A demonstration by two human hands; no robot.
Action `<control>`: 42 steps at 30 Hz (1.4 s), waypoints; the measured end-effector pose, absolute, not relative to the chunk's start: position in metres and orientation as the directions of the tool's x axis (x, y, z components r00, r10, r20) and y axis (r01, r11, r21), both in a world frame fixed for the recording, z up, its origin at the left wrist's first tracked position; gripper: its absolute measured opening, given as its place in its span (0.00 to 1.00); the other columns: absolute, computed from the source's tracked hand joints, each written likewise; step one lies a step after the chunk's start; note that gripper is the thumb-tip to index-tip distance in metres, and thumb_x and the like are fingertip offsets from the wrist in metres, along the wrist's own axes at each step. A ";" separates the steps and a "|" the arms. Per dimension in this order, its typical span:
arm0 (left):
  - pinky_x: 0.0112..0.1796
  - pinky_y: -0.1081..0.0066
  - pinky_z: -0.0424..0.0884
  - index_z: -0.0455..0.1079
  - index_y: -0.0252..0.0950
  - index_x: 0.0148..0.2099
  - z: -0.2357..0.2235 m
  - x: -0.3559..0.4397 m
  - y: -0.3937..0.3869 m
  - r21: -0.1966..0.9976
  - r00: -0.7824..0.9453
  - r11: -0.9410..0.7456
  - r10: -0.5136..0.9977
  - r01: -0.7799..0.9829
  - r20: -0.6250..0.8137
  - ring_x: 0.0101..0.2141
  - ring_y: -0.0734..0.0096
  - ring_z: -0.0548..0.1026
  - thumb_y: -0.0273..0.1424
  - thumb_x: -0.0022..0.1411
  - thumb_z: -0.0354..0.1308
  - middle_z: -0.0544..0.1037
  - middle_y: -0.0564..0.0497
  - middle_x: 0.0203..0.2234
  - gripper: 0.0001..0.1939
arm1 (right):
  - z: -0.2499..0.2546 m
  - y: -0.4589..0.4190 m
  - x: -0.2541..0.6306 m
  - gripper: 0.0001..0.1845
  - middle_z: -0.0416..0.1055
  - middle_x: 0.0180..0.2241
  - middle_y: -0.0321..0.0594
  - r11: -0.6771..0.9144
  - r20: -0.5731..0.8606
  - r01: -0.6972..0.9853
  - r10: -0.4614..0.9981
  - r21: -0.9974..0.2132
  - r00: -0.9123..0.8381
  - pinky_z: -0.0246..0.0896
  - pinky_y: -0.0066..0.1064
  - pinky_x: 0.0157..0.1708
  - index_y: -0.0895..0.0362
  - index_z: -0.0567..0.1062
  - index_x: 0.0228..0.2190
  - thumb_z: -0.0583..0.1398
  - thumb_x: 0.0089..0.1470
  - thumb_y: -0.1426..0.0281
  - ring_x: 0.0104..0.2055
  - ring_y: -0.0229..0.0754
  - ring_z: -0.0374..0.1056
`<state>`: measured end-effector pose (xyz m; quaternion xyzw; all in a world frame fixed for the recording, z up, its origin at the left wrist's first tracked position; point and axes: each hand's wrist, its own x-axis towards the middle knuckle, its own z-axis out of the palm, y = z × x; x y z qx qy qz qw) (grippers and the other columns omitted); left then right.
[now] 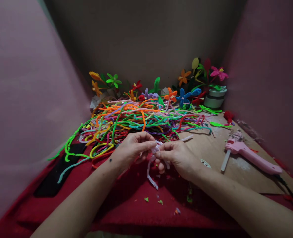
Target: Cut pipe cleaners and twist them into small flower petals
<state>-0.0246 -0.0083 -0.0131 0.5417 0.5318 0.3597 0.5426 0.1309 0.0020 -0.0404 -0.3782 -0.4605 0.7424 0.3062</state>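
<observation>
Pale lilac pipe cleaners (150, 172) are pinched between my two hands above the front of the table, one loose end hanging down below. My left hand (138, 145) closes thumb and fingers on the bunched upper part. From the other side my right hand (174, 154) grips the same piece, its fingers curled and partly hidden. Just behind my hands spreads a large heap of coloured pipe cleaners (136, 119). A short pale piece (186, 138) lies right of my right hand.
On the right, a pink glue gun (254, 157) with its cord rests on a brown board (210, 178). Pipe-cleaner flowers (183, 96) and a pale pot (215, 97) stand at the back. A black flat object (53, 178) lies left on the red cloth (126, 211).
</observation>
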 end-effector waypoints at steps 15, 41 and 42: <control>0.15 0.80 0.49 0.64 0.32 0.26 -0.007 -0.008 -0.013 0.945 0.133 0.193 0.963 0.264 -0.234 0.13 0.85 0.55 0.32 0.47 0.59 0.63 0.60 0.12 0.08 | -0.045 0.000 0.129 0.08 0.67 0.12 0.32 -0.326 -0.247 -0.096 0.849 -0.940 -0.467 0.56 0.23 0.15 0.59 0.67 0.17 0.61 0.38 0.70 0.13 0.32 0.61; 0.19 0.80 0.55 0.68 0.32 0.31 -0.013 -0.022 -0.008 0.960 0.258 0.155 0.942 0.234 -0.215 0.17 0.83 0.59 0.36 0.50 0.60 0.66 0.57 0.17 0.11 | -0.046 0.002 0.133 0.10 0.69 0.15 0.37 -0.474 -0.293 -0.160 0.741 -0.866 -0.604 0.58 0.24 0.13 0.63 0.71 0.19 0.64 0.37 0.69 0.13 0.33 0.63; 0.18 0.80 0.54 0.69 0.32 0.32 -0.014 -0.022 -0.008 0.966 0.239 0.170 0.947 0.196 -0.215 0.16 0.83 0.59 0.36 0.49 0.60 0.67 0.57 0.17 0.12 | -0.044 0.001 0.133 0.10 0.69 0.15 0.37 -0.467 -0.292 -0.172 0.757 -0.867 -0.585 0.58 0.24 0.13 0.62 0.70 0.19 0.64 0.37 0.69 0.13 0.33 0.63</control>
